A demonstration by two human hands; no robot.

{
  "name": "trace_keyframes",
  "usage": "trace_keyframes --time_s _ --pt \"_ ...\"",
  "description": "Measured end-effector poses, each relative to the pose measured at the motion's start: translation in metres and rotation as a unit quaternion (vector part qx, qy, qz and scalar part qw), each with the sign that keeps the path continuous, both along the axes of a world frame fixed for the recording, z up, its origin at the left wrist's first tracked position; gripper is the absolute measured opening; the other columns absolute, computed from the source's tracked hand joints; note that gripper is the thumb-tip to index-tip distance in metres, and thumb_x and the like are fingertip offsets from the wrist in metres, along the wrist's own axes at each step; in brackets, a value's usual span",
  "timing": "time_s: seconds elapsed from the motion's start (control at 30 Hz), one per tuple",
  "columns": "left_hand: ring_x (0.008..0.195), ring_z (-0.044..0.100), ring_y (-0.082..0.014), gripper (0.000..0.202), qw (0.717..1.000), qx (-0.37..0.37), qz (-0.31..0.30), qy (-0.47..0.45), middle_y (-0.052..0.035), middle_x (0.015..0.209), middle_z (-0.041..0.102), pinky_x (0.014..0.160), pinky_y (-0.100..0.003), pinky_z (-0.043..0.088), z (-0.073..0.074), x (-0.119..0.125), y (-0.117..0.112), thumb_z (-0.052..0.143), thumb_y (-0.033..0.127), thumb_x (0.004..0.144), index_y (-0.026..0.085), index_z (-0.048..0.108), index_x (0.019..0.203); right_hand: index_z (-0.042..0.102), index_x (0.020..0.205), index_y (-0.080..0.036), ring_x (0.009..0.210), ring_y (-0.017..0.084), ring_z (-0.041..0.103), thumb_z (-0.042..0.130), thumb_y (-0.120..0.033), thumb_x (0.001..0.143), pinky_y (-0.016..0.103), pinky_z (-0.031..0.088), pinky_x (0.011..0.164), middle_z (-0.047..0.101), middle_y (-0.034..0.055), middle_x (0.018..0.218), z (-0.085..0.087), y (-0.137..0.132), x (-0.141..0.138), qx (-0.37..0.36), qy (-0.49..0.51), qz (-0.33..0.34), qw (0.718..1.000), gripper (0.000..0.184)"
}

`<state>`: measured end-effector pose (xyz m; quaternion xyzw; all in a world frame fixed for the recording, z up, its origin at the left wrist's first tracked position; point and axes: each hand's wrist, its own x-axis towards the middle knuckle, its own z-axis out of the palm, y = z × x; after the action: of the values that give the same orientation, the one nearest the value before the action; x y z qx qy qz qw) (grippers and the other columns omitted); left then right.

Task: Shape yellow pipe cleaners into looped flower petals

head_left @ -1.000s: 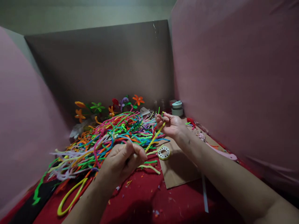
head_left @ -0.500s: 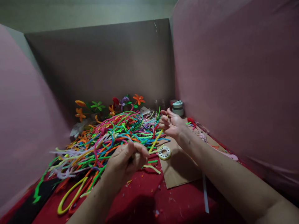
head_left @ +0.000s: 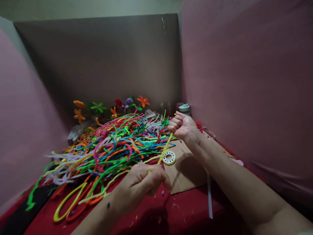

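Strand [head_left: 166, 147], yellow, is held straight between curled left hand [head_left: 148, 179] and closed right hand [head_left: 183, 126], near white ring [head_left: 173, 158]; clasped by both; judged light, soft, easily bent, best pinched near ends

- Red cloth [head_left: 188, 213] underneath it all, small scraps [head_left: 162, 193] dotting it below the left fingers [head_left: 156, 178]
- A great heap of fuzzy stems [head_left: 114, 137], beyond those fingers and off to their left
- Brown cardboard [head_left: 179, 184], just right of them
- Pale strip [head_left: 209, 195], farther right
- Yellow loop [head_left: 56, 213] and black piece [head_left: 19, 215], well left
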<state>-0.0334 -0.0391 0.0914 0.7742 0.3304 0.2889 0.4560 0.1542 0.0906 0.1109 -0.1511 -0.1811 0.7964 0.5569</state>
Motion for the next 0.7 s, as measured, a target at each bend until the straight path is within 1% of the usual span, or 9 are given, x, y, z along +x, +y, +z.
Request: trace_keyframes --time_s 0.2,0.33,0.37,0.43,0.5,0.53,0.6,0.63,0.7 --pt "0.044 0.035 -0.0083 0.045 0.999 0.000 -0.015 0.043 0.0019 0.048 0.039 0.045 -0.021 0.026 -0.001 0.007 -0.001 0.036 0.043 0.088 0.015 0.068 0.072 0.009 0.050 -0.020 0.039 0.009 0.002 0.030 -0.026 0.090 0.023 0.012 0.035 0.007 -0.0078 0.036 -0.002 0.000 0.001 -0.001 0.011 -0.010 1.000 0.046" --pt "0.044 0.032 -0.0081 0.048 0.998 -0.055 -0.029 -0.001 0.0019 0.047 0.038 0.044 -0.022 0.023 -0.006 0.012 -0.004 0.038 0.048 0.086 0.013 0.069 0.071 0.011 0.049 -0.020 0.037 0.009 0.004 0.028 -0.028 0.091 0.023 0.014 0.035 0.008 -0.0077 0.035 -0.001 -0.003 -0.003 0.028 -0.008 -0.024 0.999 0.046" --pt "0.043 0.030 -0.0079 0.049 0.996 -0.077 -0.030 -0.026 0.0023 0.047 0.037 0.044 -0.022 0.022 -0.008 0.013 -0.004 0.039 0.050 0.085 0.013 0.069 0.071 0.012 0.048 -0.020 0.037 0.009 0.004 0.029 -0.030 0.091 0.022 0.014 0.035 0.008 -0.0079 0.035 0.000 -0.004 -0.005 0.039 -0.016 -0.026 0.999 0.047" --pt "0.042 0.026 -0.0073 0.049 0.987 -0.116 -0.012 -0.108 0.0041 0.044 0.033 0.043 -0.022 0.020 -0.009 0.013 -0.001 0.042 0.052 0.083 0.012 0.068 0.072 0.018 0.048 -0.020 0.037 0.008 0.005 0.032 -0.035 0.091 0.022 0.012 0.035 0.009 -0.0085 0.036 0.001 -0.007 -0.010 0.071 -0.035 -0.019 0.997 0.048" --pt "0.042 0.024 -0.0072 0.044 0.964 -0.144 0.020 -0.222 0.0059 0.043 0.029 0.044 -0.022 0.022 -0.006 0.011 0.004 0.045 0.051 0.082 0.013 0.066 0.077 0.029 0.050 -0.019 0.036 0.007 0.008 0.036 -0.040 0.089 0.020 0.013 0.036 0.014 -0.0090 0.038 0.002 -0.013 -0.016 0.106 -0.056 0.009 0.993 0.045" --pt "0.044 0.026 -0.0074 0.041 0.948 -0.154 0.037 -0.276 0.0060 0.044 0.030 0.046 -0.021 0.025 -0.003 0.009 0.006 0.047 0.050 0.081 0.013 0.065 0.083 0.036 0.054 -0.018 0.036 0.007 0.011 0.037 -0.041 0.088 0.020 0.014 0.036 0.018 -0.0087 0.040 0.001 -0.016 -0.020 0.122 -0.067 0.030 0.990 0.041" --pt "0.047 0.031 -0.0076 0.035 0.918 -0.174 0.067 -0.351 0.0046 0.051 0.038 0.050 -0.021 0.031 0.005 0.004 0.012 0.049 0.045 0.082 0.015 0.062 0.094 0.047 0.063 -0.016 0.038 0.006 0.020 0.040 -0.038 0.086 0.019 0.018 0.039 0.027 -0.0071 0.044 -0.002 -0.025 -0.030 0.148 -0.095 0.064 0.982 0.032" --pt "0.048 0.033 -0.0071 0.030 0.907 -0.179 0.087 -0.371 0.0040 0.054 0.040 0.050 -0.021 0.032 0.008 0.001 0.015 0.050 0.041 0.083 0.016 0.060 0.096 0.050 0.067 -0.015 0.040 0.006 0.023 0.041 -0.033 0.085 0.019 0.020 0.040 0.031 -0.0061 0.046 -0.005 -0.029 -0.035 0.164 -0.114 0.074 0.977 0.027" --pt "0.045 0.031 -0.0052 0.021 0.894 -0.175 0.140 -0.388 0.0046 0.055 0.041 0.045 -0.018 0.030 0.012 -0.003 0.020 0.050 0.032 0.084 0.016 0.059 0.093 0.053 0.070 -0.014 0.041 0.006 0.026 0.044 -0.026 0.082 0.019 0.020 0.041 0.036 -0.0052 0.049 -0.012 -0.039 -0.044 0.203 -0.162 0.085 0.962 0.019"
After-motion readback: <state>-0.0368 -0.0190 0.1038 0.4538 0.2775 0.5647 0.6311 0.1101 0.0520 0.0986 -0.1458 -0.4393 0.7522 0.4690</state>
